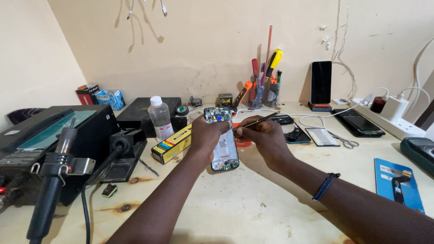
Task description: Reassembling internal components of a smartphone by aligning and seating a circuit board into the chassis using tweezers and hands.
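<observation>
The opened phone is held above the middle of the workbench, with its back cover off and the circuit board showing. Its long axis runs away from the person, the top end with the board pointing to the wall. The left hand is closed around its left edge. The right hand pinches thin metal tweezers, with the tip at the phone's right edge. This looks like work on a small inner part; the next move probably needs a very steady tip. A yellow box and a clear bottle are near on the left.
</observation>
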